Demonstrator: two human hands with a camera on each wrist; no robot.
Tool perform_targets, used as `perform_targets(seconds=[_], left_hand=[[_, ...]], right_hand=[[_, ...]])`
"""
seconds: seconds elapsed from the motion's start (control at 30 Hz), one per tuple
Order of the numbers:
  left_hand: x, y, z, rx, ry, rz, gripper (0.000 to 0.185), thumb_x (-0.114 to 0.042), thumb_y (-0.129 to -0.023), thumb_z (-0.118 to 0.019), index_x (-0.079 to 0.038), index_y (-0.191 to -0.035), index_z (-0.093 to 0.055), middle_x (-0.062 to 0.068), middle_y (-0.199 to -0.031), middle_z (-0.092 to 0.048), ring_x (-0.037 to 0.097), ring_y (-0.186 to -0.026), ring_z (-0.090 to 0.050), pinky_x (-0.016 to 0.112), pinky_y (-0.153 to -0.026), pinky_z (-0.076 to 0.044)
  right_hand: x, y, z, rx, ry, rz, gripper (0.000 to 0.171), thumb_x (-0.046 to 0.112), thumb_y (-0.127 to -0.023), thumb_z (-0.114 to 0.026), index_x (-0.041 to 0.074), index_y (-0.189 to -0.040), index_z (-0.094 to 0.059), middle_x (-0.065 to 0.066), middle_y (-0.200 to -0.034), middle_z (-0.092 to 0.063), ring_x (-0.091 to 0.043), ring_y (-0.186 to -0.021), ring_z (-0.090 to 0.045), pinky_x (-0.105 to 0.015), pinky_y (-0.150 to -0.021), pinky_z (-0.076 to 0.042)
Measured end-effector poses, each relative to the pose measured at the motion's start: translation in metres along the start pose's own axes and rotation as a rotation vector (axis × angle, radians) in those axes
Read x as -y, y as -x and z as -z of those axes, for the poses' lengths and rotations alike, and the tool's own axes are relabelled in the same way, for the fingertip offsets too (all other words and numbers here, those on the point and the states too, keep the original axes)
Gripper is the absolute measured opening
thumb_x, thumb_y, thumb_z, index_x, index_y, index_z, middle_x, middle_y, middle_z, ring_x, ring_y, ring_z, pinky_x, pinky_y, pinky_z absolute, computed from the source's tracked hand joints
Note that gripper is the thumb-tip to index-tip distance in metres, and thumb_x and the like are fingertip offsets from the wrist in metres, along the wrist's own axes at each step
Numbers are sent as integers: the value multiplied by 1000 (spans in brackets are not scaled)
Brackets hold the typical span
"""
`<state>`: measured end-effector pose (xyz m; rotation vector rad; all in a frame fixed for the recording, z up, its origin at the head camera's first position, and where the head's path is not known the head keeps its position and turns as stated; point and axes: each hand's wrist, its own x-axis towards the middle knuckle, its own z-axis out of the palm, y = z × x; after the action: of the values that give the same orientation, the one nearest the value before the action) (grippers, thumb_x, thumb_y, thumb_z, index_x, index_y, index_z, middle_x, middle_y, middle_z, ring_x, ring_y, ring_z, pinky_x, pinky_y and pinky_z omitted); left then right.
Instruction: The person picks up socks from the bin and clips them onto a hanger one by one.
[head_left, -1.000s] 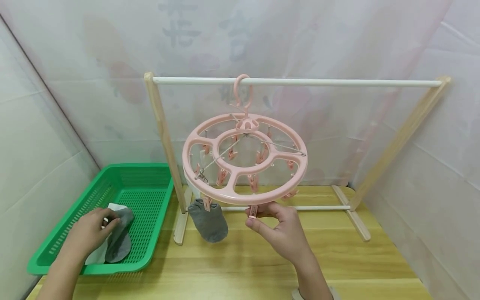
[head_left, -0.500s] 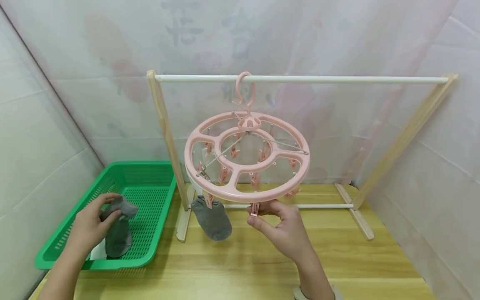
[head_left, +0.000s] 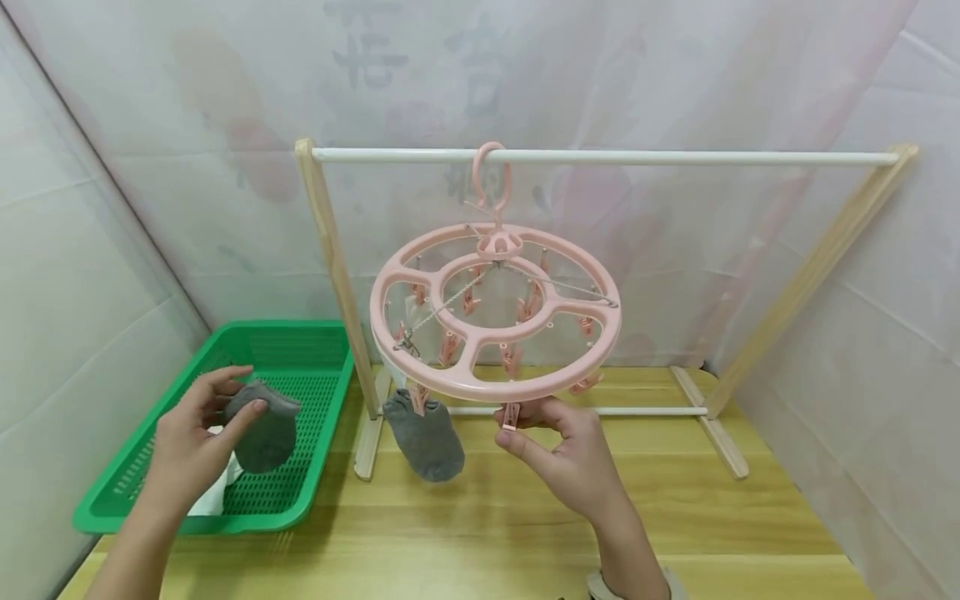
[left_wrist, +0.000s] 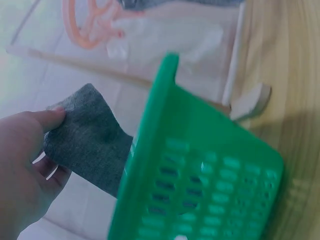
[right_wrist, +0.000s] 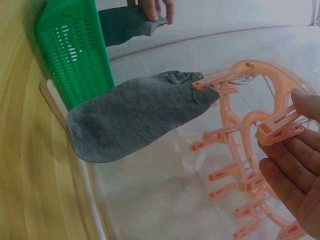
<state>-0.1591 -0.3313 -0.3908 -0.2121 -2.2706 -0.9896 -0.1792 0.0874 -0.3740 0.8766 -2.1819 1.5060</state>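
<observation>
The left hand's (head_left: 193, 433) thumb and fingers pinch the upper end of a gray ankle sock (head_left: 266, 437), whose lower end hangs inside a green perforated basket (head_left: 240, 524). The right hand (head_left: 566, 458) grips a pink clothespin (head_left: 511, 416) between thumb and fingers, at the near edge of a pink round hanger (head_left: 480, 388). Beside it, a second gray sock (head_left: 427, 437) hangs clipped. White fabric (head_left: 213, 496) lies in the basket; the hanger hooks over a white rod (head_left: 675, 157).

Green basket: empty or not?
Not empty: in the head view, white cloth lies inside the green basket, near the left hand holding a gray sock.
</observation>
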Motion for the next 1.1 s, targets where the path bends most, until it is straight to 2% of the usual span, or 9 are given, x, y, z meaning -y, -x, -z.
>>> perform_targets(seconds=[0.1, 0.2, 0.33, 0.57, 0.7, 0.87, 0.93, 1.1], left_hand=[[-12, -2, -3, -15, 35, -11, 52, 5, -82, -77, -11, -130, -64, -19, -99, -63, -8, -86, -59, 5, -70, -46], [-21, -2, -5, -21, 100, -44, 39, 8, -84, -74, -7, -120, -68, -15, -97, -65, -2, -82, -60, 9, -64, -48], [-33, -3, -8, -16, 191, -118, 30, 13, -85, -69, 0, -112, -66, -7, -95, -65, 3, -78, -61, 12, -61, -50], [-54, 1, -10, -46, 270, -198, 28, 17, -85, -65, 6, -110, -63, -1, -98, -67, 6, -76, -64, 13, -63, -51], [-66, 2, -16, -69, 386, -251, 26, 19, -85, -63, 12, -110, -61, 2, -99, -71, 8, -73, -64, 14, -61, -51], [-81, 3, -26, -55, 552, -303, 30, 20, -87, -61, 19, -117, -58, 5, -104, -74, 10, -85, -70, 14, -67, -54], [-87, 3, -31, -46, 583, -311, 32, 19, -88, -60, 19, -120, -58, 6, -104, -74, 11, -91, -71, 14, -71, -54], [-101, 5, -47, -30, 682, -337, 26, 19, -89, -59, 18, -115, -60, 7, -103, -73, 11, -89, -70, 16, -70, -54]], right_hand=[[-1, -1, 0, -3, 2, 15, 16, 8, -85, -79, 14, -99, -72, 6, -91, -74, -12, -85, -72, -29, -80, -58], [-2, -1, -1, -4, -1, 34, 17, 6, -85, -78, 13, -99, -72, 5, -92, -74, -12, -86, -72, -29, -80, -58], [-1, -2, 0, 1, -6, 29, 18, 5, -86, -77, 13, -101, -72, 5, -95, -74, -13, -88, -72, -29, -81, -58], [1, -1, 0, 7, -11, 18, 17, 5, -86, -77, 13, -100, -71, 3, -94, -73, -13, -88, -72, -29, -81, -58], [1, -1, 0, -2, -20, 33, 17, 4, -85, -77, 12, -100, -71, -2, -93, -73, -13, -87, -72, -29, -80, -58], [1, 0, -1, -5, -34, 37, 17, 3, -85, -77, 11, -100, -71, -3, -93, -74, -14, -87, -72, -30, -80, -58], [1, 0, -1, -8, -34, 33, 17, 3, -85, -77, 12, -99, -71, -2, -93, -74, -13, -87, -72, -29, -80, -58], [0, 0, 0, -15, -34, 45, 17, 2, -85, -77, 11, -99, -71, -1, -93, -73, -13, -87, -72, -29, -80, -58]])
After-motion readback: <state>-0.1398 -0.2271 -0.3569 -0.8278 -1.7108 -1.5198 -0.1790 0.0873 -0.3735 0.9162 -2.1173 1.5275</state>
